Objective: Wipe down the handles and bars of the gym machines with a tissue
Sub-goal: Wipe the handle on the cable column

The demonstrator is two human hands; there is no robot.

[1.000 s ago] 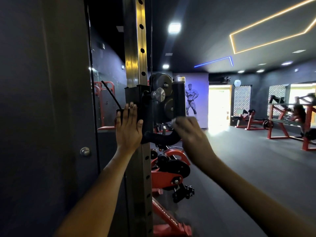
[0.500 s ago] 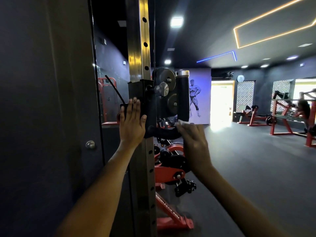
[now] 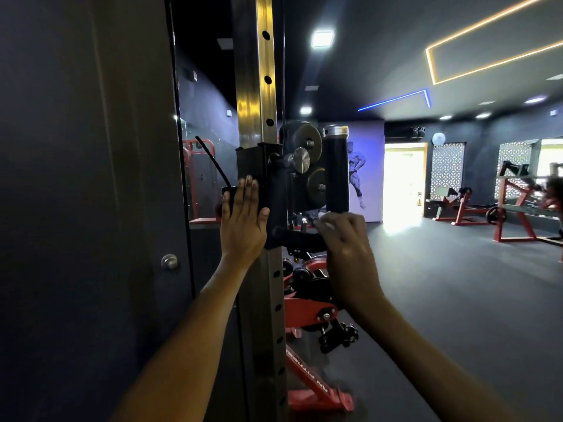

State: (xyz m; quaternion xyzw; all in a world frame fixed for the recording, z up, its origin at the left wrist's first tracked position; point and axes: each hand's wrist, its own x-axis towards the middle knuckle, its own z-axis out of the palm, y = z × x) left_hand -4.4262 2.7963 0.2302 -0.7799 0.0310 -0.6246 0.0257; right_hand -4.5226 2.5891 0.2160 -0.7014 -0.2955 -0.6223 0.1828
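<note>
A black L-shaped handle [image 3: 335,175] sticks out from a black carriage on the steel upright [image 3: 257,86] with holes. Its horizontal arm [image 3: 300,239] runs right, then turns up into a padded grip with a silver cap. My right hand [image 3: 347,245] curls round the bend of the handle, holding a white tissue [image 3: 324,220] against it; only a bit of tissue shows above the fingers. My left hand [image 3: 243,220] lies flat with straight fingers against the carriage and upright.
A dark wall and a door with a round knob [image 3: 169,261] are close on the left. Red machine parts [image 3: 307,309] sit low behind the upright. Red benches and racks [image 3: 515,214] stand far right across an open grey floor.
My right hand has slid along the handle's bend, from the grip's base down onto the corner. The view has shifted slightly closer. My left hand stays pressed on the carriage.
</note>
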